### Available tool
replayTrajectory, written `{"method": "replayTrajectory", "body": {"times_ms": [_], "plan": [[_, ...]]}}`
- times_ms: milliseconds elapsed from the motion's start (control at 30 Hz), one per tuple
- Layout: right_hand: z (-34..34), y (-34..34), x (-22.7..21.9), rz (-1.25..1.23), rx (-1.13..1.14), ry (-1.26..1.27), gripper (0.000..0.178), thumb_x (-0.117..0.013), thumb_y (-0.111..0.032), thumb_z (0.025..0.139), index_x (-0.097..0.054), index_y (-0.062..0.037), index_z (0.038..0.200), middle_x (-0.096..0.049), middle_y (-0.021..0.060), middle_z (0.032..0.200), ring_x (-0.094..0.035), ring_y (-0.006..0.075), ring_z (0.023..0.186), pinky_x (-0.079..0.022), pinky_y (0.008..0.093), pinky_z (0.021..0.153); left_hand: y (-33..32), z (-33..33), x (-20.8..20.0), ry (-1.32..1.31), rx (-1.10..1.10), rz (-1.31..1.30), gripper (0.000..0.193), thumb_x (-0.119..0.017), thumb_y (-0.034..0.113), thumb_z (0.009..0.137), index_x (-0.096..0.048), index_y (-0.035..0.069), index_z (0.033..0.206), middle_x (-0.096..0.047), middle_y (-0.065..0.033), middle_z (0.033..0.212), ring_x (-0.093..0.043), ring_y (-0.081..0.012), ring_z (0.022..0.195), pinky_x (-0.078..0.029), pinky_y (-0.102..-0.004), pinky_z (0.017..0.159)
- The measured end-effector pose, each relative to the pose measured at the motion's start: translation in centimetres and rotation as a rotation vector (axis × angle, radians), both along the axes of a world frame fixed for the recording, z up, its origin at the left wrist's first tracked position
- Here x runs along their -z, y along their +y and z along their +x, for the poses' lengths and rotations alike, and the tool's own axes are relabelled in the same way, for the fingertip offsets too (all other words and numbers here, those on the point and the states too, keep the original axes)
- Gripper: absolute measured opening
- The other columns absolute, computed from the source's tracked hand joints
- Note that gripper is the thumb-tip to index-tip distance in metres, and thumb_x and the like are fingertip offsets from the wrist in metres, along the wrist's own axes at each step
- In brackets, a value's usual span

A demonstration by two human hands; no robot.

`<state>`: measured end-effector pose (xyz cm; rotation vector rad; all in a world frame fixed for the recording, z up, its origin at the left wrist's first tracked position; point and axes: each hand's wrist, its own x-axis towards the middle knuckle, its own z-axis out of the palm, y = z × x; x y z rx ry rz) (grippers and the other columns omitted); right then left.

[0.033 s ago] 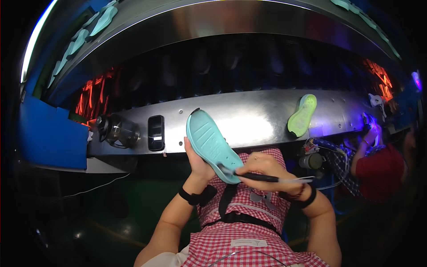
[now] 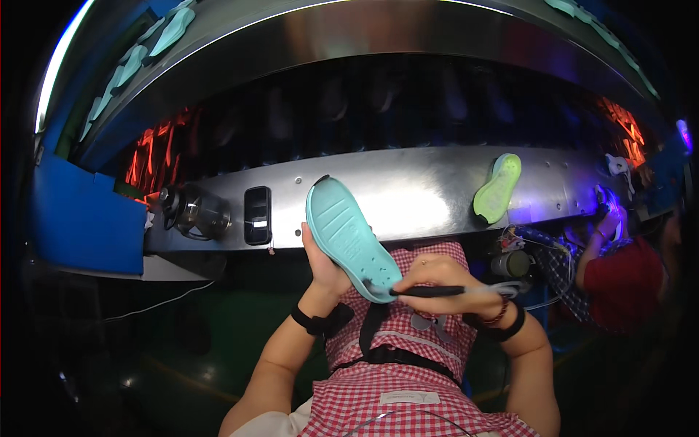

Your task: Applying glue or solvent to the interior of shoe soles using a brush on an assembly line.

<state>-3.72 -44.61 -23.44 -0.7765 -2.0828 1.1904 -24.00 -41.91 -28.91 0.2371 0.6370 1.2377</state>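
A turquoise shoe sole [image 2: 344, 227] with a black far tip is tilted above my lap, just off the steel bench. My left hand [image 2: 326, 271] grips its left edge from below, thumb along the side and the other fingers hidden beneath. In my right hand [image 2: 440, 275] is a black-handled brush [image 2: 431, 291], held like a pen. Its head is blurred over the holed near end of the sole, so I cannot tell exactly where it touches. A pale tail runs from the handle's rear end past my wrist.
On the steel bench [image 2: 415, 175] lie a yellow-green sole [image 2: 499, 191], a black phone [image 2: 257, 215] and a glass pot [image 2: 200, 213]. Beyond it runs a dark conveyor opening. A co-worker in a red top [image 2: 625, 280] sits at the right, near a lidded jar [image 2: 512, 264].
The brush has swung to a more level angle, and its handle has shifted slightly right. My left hand and the turquoise sole stay almost in place.
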Motion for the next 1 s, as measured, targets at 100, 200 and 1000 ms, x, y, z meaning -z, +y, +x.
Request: {"method": "replayTrajectory", "body": {"times_ms": [100, 200, 1000], "plan": [[0.4, 0.7, -2.1, -0.046, 0.067, 0.093, 0.022, -0.067, -0.006, 0.069, -0.066, -0.0044, 0.092, -0.062, 0.0086, 0.076, -0.059, 0.0192, 0.071, -0.047, 0.0287, 0.067, -0.7, -0.3, -0.3, -0.062, 0.175, 0.102, 0.076, -0.015, 0.066, 0.083, -0.046, 0.006, 0.118, -0.057, -0.0151, 0.104, -0.057, -0.0296, 0.092, -0.047, -0.0431, 0.081], [-1.0, 2.0, -2.9, -0.311, 0.36, 0.369, 0.019, -0.064, -0.002, 0.076, -0.065, -0.0019, 0.094, -0.062, 0.0089, 0.085, -0.058, 0.0132, 0.075, -0.047, 0.023, 0.067, -1.2, 1.1, -2.0, -0.229, 0.257, 0.105, 0.075, -0.017, 0.066, 0.083, -0.042, 0.007, 0.123, -0.051, -0.013, 0.117, -0.052, -0.0285, 0.102, -0.045, -0.0433, 0.086], [0.7, -0.2, -3.0, -0.095, -0.035, 0.349, 0.023, -0.071, -0.002, 0.067, -0.067, -0.0026, 0.089, -0.066, 0.0086, 0.086, -0.061, 0.0187, 0.08, -0.048, 0.0291, 0.074, 0.3, -0.4, -5.8, -0.035, -0.192, 0.366, 0.092, -0.009, 0.077, 0.074, -0.046, 0.006, 0.118, -0.056, -0.0197, 0.097, -0.057, -0.0317, 0.079, -0.049, -0.0415, 0.07]]}}
